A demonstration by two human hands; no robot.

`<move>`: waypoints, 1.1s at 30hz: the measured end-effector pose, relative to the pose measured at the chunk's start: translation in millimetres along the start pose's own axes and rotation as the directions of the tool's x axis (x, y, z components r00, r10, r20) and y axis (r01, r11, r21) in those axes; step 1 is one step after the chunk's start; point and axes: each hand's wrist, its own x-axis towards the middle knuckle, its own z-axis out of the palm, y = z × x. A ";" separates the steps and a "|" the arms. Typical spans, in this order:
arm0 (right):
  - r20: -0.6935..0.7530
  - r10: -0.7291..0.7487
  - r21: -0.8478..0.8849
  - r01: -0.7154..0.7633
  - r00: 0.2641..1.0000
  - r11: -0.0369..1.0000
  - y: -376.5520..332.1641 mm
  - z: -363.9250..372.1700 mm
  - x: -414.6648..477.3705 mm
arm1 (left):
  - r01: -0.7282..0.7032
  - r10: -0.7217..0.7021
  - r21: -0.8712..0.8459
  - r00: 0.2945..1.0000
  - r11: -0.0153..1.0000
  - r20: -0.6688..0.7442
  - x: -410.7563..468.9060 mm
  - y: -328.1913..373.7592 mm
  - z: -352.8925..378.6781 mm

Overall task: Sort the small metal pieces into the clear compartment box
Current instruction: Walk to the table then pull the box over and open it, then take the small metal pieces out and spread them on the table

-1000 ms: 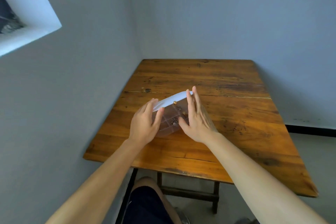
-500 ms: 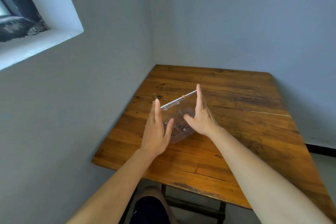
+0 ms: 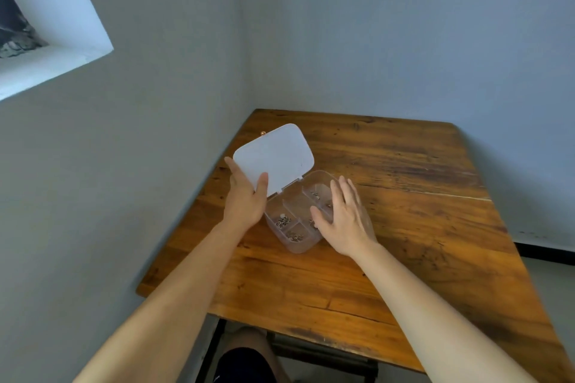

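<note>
The clear compartment box (image 3: 298, 246) lies on the wooden table (image 3: 404, 227) with its white translucent lid (image 3: 273, 155) swung open toward the far left. Small metal pieces (image 3: 282, 221) lie in several of its compartments. My left hand (image 3: 245, 199) holds the lid's near edge, thumb on top and fingers behind. My right hand (image 3: 345, 218) rests flat, fingers spread, over the right side of the box and hides part of it. A small gold clasp (image 3: 263, 133) shows at the lid's far corner.
The table stands in a room corner, with grey walls close on the left and behind. A window recess (image 3: 46, 28) is high on the left wall. My knee (image 3: 245, 357) shows under the near table edge.
The lid has swung from nearly closed to fully open toward the far left. My left hand followed the lid; my right hand lowered onto the box's right side. The camera view shifted left.
</note>
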 end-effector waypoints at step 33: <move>0.381 -0.228 0.028 0.235 0.896 0.971 -0.7 -49.8 -14.8 | -0.509 0.341 0.473 0.851 0.719 0.398 -70.0 -16.5 11.7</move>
